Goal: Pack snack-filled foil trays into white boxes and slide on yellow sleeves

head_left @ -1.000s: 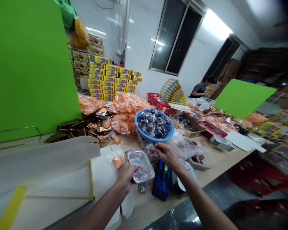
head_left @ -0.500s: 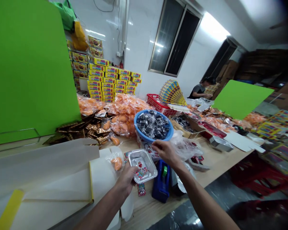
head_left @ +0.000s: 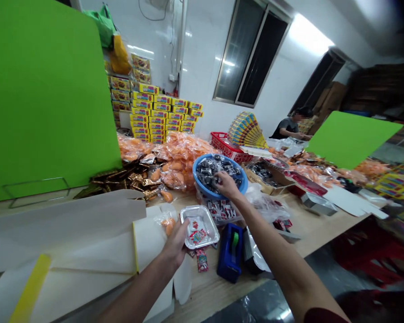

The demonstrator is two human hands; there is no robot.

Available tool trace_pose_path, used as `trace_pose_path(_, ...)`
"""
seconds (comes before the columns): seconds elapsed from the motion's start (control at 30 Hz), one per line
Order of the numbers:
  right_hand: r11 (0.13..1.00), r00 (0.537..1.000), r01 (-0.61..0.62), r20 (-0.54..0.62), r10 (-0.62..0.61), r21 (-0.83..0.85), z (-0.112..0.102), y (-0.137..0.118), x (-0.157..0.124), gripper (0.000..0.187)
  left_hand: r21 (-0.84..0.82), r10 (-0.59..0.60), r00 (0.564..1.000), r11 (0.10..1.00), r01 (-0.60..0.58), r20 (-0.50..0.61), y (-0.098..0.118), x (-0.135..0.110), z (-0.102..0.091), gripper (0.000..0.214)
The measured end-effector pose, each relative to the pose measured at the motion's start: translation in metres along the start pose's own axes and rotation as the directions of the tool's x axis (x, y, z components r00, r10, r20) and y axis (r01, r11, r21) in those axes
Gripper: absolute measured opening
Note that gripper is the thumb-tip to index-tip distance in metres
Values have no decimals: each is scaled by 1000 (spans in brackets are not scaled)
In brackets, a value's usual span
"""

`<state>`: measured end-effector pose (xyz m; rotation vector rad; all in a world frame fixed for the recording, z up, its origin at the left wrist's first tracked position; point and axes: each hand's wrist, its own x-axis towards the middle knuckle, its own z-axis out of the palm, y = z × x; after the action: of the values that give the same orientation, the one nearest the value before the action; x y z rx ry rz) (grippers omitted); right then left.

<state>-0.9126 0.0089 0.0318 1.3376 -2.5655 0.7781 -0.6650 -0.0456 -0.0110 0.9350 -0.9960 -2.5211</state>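
My left hand point(head_left: 177, 240) grips a foil tray point(head_left: 212, 224) by its left edge, thumb over the rim. Small printed sachets point(head_left: 197, 235) lie inside that tray. My right hand point(head_left: 226, 185) reaches over the near rim of a blue basin point(head_left: 244, 185), fingers pinched among black items in clear wrappers point(head_left: 207, 172); what they pinch, if anything, is too small to make out. Under the basin, a clear container of red-and-white sachets point(head_left: 218, 211) is partly covered. Another sachet point(head_left: 202, 261) rests on the table in front of the foil tray.
A blue tape dispenser point(head_left: 229, 253) and stacked foil trays point(head_left: 256, 251) stand near the table edge. Open white boxes point(head_left: 94, 242) lie at left. Behind are brown-gold packets point(head_left: 128, 179), wrapped orange items point(head_left: 188, 150) and yellow boxes point(head_left: 158, 114). A person point(head_left: 287, 128) sits farther back.
My right hand has moved forward from in front of the basin to down among the black wrapped items. My left hand still holds the foil tray; the view has shifted slightly.
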Motion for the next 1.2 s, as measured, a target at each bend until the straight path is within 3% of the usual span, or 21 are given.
trace_pose_path(0.1, 990, 989, 136, 59, -134, -26, 1, -6, -2, 62, -24, -49, 999, 999, 49, -4, 4, -2, -1, 20)
trace_pose_path(0.17, 984, 986, 158, 69, -153, -78, 2, -11, 1, 53, -20, -51, 999, 999, 51, -2, 6, -5, -5, 21)
trace_pose_path(0.33, 991, 996, 77, -44, -82, -108, -4, -25, -4, 28, -15, 39, 999, 999, -39, -6, 18, -16, -23, 19)
trace_pose_path(0.47, 992, 985, 129, -113, -130, -13, -12, -53, -41, 26, 79, 16, 999, 997, -13, -42, 28, -25, -38, 26)
trace_pose_path(0.57, 929, 955, 279, 28, -294, 243, -13, -89, -79, 25, 106, -16, 999, 994, 20, -35, 29, -29, -46, 32)
trace_pose_path(0.63, 879, 914, 307, 144, -379, 365, -10, -112, -102, 28, 104, -21, 999, 994, 25, -38, 29, -35, -53, 34)
trace_pose_path(0.67, 878, 913, 299, 155, -377, 373, -6, -122, -112, 31, 86, -8, 999, 996, 12, -41, 30, -40, -57, 33)
trace_pose_path(0.73, 913, 954, 241, 93, -285, 330, 3, -138, -127, 32, 22, 40, 998, 999, -40, -40, 33, -54, -69, 32)
trace_pose_path(0.8, 929, 984, 104, 99, -148, 355, 17, -153, -137, 28, -35, 121, 992, 992, -123, -46, 40, -73, -83, 34)
trace_pose_path(0.83, 904, 978, 12, 184, -100, 427, 26, -161, -140, 27, -44, 170, 984, 984, -173, -56, 44, -82, -92, 36)
trace_pose_path(0.9, 776, 898, -193, 426, -107, 601, 45, -182, -143, 23, -18, 269, 959, 962, -272, -88, 54, -102, -112, 42)
trace_pose_path(0.97, 635, 806, -336, 561, -188, 695, 66, -210, -142, 16, 73, 361, 924, 932, -354, -128, 65, -122, -135, 48)
trace_pose_path(1.0, 601, 788, -361, 578, -212, 713, 76, -225, -140, 11, 142, 392, 908, 917, -372, -152, 71, -131, -148, 50)
trace_pose_path(1.07, 610, 784, -345, 576, -230, 713, 95, -254, -135, 2, 309, 435, 874, 880, -362, -215, 81, -149, -175, 54)
trace_pose_path(1.2, 740, 780, -260, 587, -219, 621, 130, -291, -121, 11, 623, 565, 759, 731, -278, -324, 93, -167, -233, 56)
